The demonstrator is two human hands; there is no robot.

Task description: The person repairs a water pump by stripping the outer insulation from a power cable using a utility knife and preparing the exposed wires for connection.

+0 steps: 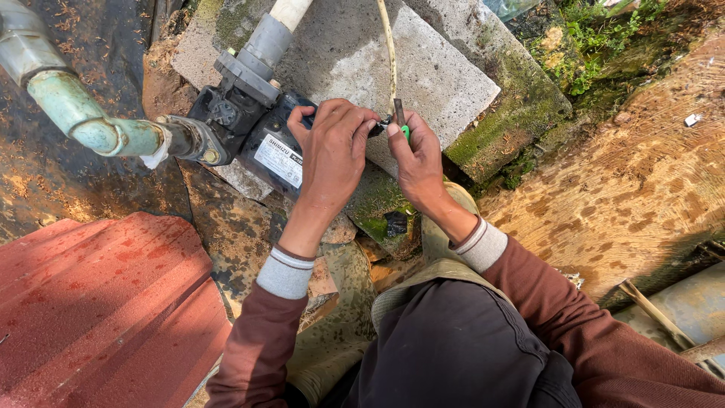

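A person crouched over a small dark water pump [253,132] works at its rear end, both hands closed on the job. The left hand [332,155] curls over the back of the pump housing, fingers pinched at the point where a pale cable [389,57] comes down from above. The right hand [415,159] grips a slim tool with a green handle [402,125], its tip set against the same spot; what exactly sits beneath the fingertips is hidden. The pump rests on a grey concrete slab [445,75], mossy along one edge, with a greenish pipe [83,113] joined to its side and a grey pipe [268,38] rising from its top. A red corrugated sheet [98,302] lies to the left, damp earth to the right. Done well, this step seems to call for a steady left hand holding the cable end firmly, while the right keeps the tool square to the fitting and turns with light pressure, since a slip here could likely nick the wire or the fingers beside it.
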